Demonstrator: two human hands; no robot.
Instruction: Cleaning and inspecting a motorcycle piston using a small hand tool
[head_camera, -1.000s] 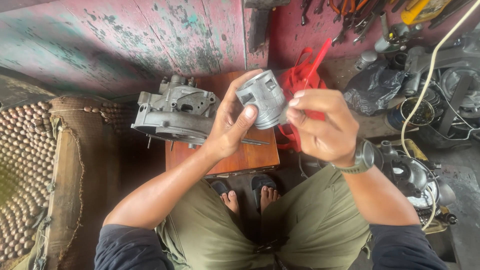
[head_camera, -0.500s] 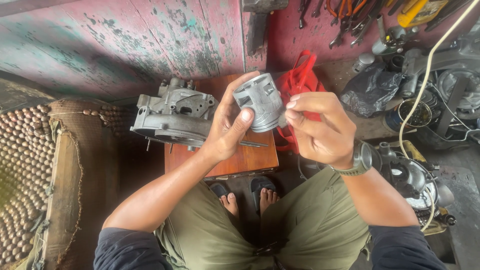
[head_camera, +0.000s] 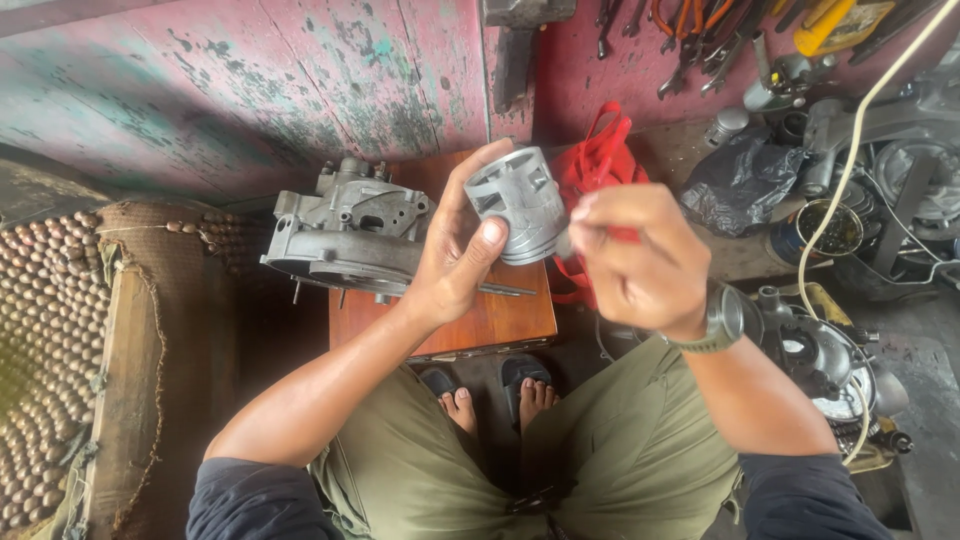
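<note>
My left hand (head_camera: 455, 265) grips a grey metal piston (head_camera: 518, 203), thumb across its ringed crown and fingers around the skirt, holding it tilted above a small wooden stool (head_camera: 490, 320). My right hand (head_camera: 635, 260), with a watch on the wrist, has its fingertips pinched against the piston's right side; what they pinch is too small to tell. A grey engine crankcase (head_camera: 345, 235) lies on the stool's left part, just left of my left hand.
A red strap bag (head_camera: 598, 160) lies behind the hands. A black plastic bag (head_camera: 735, 185), engine parts (head_camera: 830, 360), a pale cable (head_camera: 850, 170) and hanging tools (head_camera: 700, 40) crowd the right. A beaded seat cover (head_camera: 40, 340) is at left. My sandalled feet (head_camera: 490, 390) rest below the stool.
The piston has stayed in my left hand. My right hand's fingertips have shifted slightly along its right side. The view has moved a little.
</note>
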